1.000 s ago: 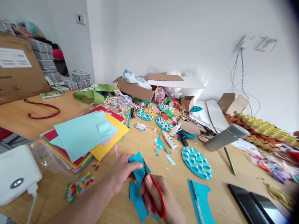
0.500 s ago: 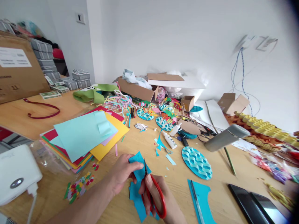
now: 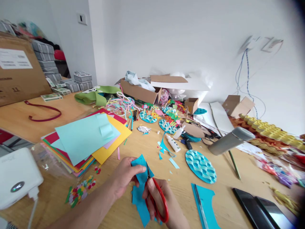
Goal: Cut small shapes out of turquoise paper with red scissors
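left hand (image 3: 126,175) has the blue paper (image 3: 138,168) pinched, thumb on top, fingers tucked beneath; right hand (image 3: 159,198) is wrapped round the red handles of the scissors (image 3: 166,206), blades up at the right part of that paper, how far apart they stand i cannot tell; so the paper sits front and centre, above the table (image 3: 114,213), with another blue piece (image 3: 140,203) just below, partly hidden by the right hand; over to the right, a pen (image 3: 201,206) lies on a blue cutout (image 3: 211,206), phones (image 3: 247,203) beside it; beyond the hands, a wavy oval (image 3: 201,167), a pale strip (image 3: 174,163) and a glue bottle (image 3: 173,143); out left, paper dots (image 3: 81,192) scattered near a stack of coloured sheets (image 3: 81,140), white power bank (image 3: 16,175) at the edge!
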### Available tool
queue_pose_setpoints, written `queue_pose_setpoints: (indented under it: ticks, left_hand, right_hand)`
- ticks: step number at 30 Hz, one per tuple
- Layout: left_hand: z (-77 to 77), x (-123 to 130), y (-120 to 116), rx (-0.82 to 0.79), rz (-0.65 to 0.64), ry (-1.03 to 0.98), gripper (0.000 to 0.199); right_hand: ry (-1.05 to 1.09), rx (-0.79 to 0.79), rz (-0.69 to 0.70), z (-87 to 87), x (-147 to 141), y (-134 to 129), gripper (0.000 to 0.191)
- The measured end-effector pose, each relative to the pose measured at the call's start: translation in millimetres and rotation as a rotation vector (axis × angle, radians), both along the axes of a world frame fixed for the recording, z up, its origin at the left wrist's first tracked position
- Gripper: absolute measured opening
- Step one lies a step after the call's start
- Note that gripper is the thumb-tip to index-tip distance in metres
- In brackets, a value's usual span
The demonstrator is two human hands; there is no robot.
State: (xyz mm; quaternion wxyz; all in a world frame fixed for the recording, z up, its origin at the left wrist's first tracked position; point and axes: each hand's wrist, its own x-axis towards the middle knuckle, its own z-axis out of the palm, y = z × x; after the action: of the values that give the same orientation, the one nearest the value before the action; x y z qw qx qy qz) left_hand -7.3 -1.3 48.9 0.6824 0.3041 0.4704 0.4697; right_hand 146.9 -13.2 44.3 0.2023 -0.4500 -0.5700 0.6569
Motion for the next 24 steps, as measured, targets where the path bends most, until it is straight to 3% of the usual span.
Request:
queue_pose_setpoints:
  ticks: [24]
  left_hand:
    - [1.5, -2.3, 1.7, 0.014, -0.018, 0.042, 0.023]
  right_hand:
    - [-0.012, -0.013, 0.019, -0.6, -0.1, 0.5, 0.069]
